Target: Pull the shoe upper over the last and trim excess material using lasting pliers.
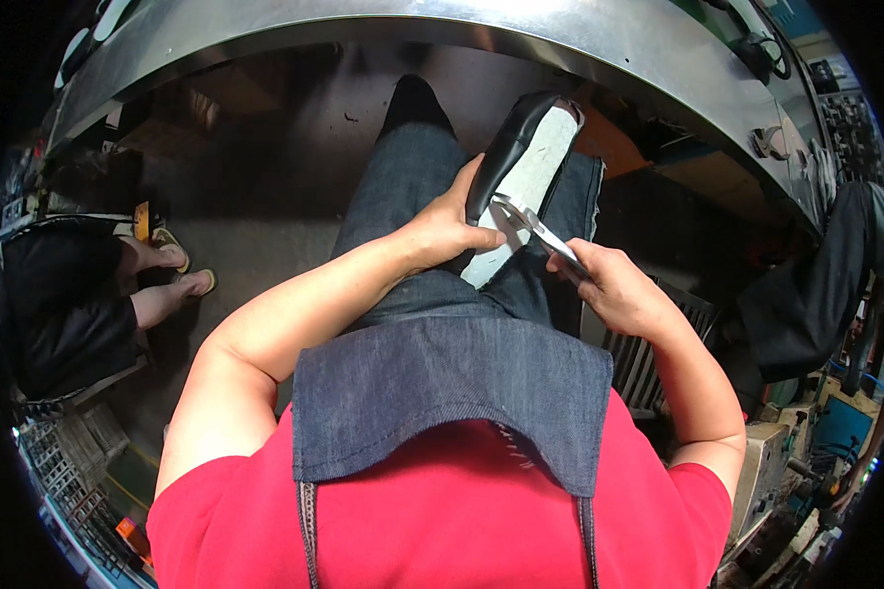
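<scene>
A black shoe lies on my lap with its pale insole side turned up and its toe away from me. My left hand is closed around the shoe's near left side, the thumb pressed on the pale bottom. In my right hand is a pair of metal pincers, gripped by the handles. Their rounded jaws rest at the shoe's left edge, close to my left thumb. Whether the jaws pinch the black material is too small to tell.
A shiny metal bench curves across the far side. My denim apron covers my lap. Another person's legs show at the left, seated. Dark cloth hangs at the right, above machinery. A slatted rack stands by my right elbow.
</scene>
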`<state>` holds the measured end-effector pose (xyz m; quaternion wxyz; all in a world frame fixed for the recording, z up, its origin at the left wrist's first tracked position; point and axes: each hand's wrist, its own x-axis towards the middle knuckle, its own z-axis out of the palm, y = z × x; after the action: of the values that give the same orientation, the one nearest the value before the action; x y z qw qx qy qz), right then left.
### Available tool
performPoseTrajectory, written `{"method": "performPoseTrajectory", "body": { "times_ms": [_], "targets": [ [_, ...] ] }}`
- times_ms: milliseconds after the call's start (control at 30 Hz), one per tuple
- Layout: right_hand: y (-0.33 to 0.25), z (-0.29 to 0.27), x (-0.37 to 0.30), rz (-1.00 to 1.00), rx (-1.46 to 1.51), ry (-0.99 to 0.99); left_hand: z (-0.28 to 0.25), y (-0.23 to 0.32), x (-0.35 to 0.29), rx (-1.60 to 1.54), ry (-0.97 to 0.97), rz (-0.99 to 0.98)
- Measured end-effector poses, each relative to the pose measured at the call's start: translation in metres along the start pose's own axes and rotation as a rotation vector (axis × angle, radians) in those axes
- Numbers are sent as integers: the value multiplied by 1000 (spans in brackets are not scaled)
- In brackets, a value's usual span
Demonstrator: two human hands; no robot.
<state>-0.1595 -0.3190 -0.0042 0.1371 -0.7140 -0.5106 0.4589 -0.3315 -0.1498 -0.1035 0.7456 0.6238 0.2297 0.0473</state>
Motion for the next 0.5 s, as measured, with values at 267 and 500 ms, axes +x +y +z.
{"method": "performPoseTrajectory", "body": {
  "times_ms": [267, 500],
  "targets": [
    [12, 14, 14, -66, -134, 93, 0, -5, 1, 101, 14, 3],
    [78, 41, 14, -294, -282, 273, -14, -17, 10, -325, -114, -83]
  ]
}}
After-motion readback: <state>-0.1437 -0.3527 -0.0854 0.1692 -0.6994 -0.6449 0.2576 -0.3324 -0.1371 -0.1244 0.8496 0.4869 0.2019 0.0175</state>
